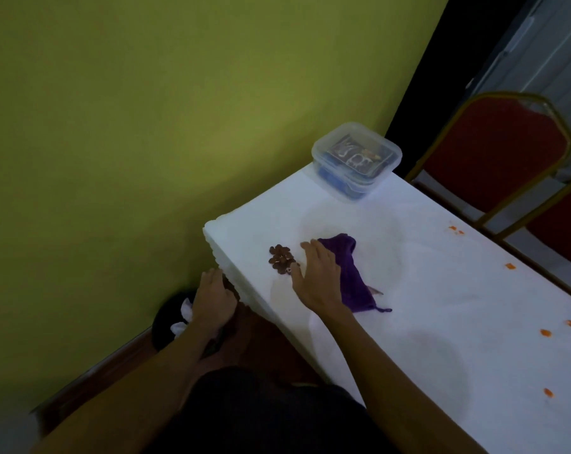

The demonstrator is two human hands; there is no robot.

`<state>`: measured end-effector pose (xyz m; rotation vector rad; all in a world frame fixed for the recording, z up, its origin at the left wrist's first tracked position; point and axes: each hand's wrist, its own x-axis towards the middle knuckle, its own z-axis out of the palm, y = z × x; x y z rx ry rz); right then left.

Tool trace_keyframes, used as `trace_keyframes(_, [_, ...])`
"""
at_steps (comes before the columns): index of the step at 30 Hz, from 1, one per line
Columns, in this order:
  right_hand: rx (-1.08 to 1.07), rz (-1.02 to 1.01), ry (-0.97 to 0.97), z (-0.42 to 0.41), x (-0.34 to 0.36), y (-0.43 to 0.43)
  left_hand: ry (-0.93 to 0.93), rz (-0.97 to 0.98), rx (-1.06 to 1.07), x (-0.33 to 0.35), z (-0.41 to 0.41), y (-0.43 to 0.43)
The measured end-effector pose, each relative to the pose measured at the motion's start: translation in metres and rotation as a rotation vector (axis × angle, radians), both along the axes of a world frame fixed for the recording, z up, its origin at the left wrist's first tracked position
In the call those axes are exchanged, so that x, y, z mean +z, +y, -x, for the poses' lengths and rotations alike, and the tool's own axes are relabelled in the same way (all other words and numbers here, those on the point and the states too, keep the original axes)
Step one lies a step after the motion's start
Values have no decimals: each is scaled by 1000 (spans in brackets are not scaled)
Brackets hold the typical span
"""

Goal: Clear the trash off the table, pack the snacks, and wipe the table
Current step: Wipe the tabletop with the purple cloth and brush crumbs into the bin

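Table (408, 322) with cloth and crumbs

White-covered, it runs from mid-frame to the lower right. A clear lidded container (356, 160) of snack packets sits at its upper corner. A crumpled purple cloth (349, 273) lies mid-frame under the right hand (316, 280), which presses it with flat, straight fingers. The left hand (213, 303) hangs loosely cupped and empty beside the table's left edge. Brown crumbs (280, 258) are piled just left of the right fingertips.
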<state>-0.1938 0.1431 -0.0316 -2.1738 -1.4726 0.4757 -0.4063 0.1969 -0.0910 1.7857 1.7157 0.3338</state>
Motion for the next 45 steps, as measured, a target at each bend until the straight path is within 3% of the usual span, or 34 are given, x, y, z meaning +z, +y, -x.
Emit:
trace_keyframes(8, [240, -37, 33, 77, 3, 29, -74, 78, 162, 6, 74, 10])
trace_keyframes(19, [441, 191, 106, 201, -29, 38, -144, 208, 292, -17, 179, -22])
trace_keyframes(28, [604, 422, 83, 244, -98, 54, -174, 347, 419, -26, 222, -28])
trace_keyframes(33, [605, 551, 136, 255, -173, 76, -147, 450, 403, -89, 237, -10])
trace_keyframes(41, [536, 713, 88, 240, -354, 108, -164, 573, 459, -265, 254, 7])
trace_keyframes(45, [444, 701, 53, 242, -434, 119, -180, 577, 522, -349, 259, 17])
